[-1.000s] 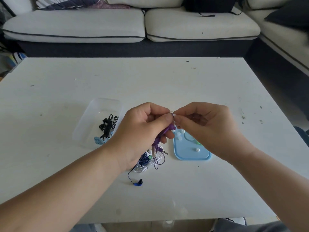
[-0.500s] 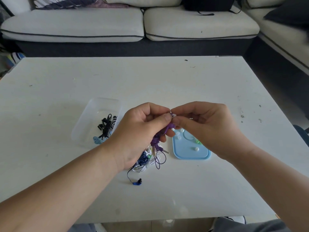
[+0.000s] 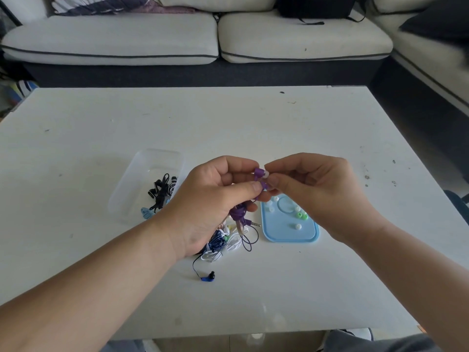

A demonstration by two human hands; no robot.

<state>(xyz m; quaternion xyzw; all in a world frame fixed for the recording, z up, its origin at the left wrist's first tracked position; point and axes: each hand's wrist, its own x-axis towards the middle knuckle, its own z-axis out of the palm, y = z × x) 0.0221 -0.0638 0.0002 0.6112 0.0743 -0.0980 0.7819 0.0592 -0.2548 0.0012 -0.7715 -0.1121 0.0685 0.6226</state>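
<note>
Purple earbuds point(image 3: 259, 177) being pinched steady by left grip point(image 3: 215, 198) so white eartip point(image 3: 266, 173), pinched by right grip point(image 3: 317, 189), is apparently being seated.

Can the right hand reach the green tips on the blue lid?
Probably yes. The green tips lie uncovered on the lid, just under the right hand. But it pinches a white tip at the purple earbud, so it must let go first.

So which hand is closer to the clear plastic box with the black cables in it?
The left hand. It grips the purple earphones just right of the clear box. The right hand pinches their tip farther right, beyond the left hand, over the blue tray.
</note>
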